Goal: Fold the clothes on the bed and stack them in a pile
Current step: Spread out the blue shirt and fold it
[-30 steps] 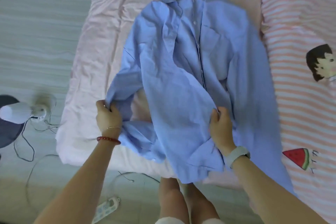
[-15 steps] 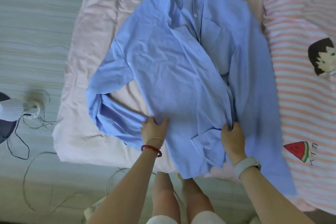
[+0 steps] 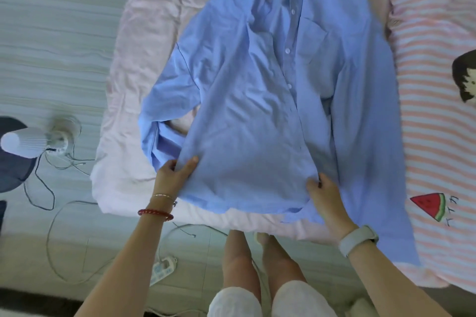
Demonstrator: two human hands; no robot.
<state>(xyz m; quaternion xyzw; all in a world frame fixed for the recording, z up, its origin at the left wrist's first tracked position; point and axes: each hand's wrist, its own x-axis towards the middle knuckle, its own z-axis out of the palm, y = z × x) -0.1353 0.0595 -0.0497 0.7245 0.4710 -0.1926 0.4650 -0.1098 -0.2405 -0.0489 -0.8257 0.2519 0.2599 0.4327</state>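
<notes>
A light blue button-up shirt (image 3: 260, 100) fills the middle of the frame, soft woven cotton by the look of it, rumpled into shallow creases, its white-buttoned placket running down from the collar at the top edge. It lies front-up on a pale pink quilt (image 3: 134, 64), puffy and wrinkled, with the hem at the near edge of the bed. The left hand (image 3: 171, 179), lower centre-left, pinches the hem's left corner, thumb on top and fingers curled under the cloth. The right hand (image 3: 325, 197), lower centre-right, grips the front panel's lower edge, fingers tucked into the fabric. The shirt's left sleeve bunches in folds at centre-left; the right side drapes long toward the lower right. Along the right edge lies a pink-and-white striped blanket (image 3: 435, 116), printed with a watermelon slice. On the floor at lower left, a white power strip (image 3: 163, 269) and looping cables.
</notes>
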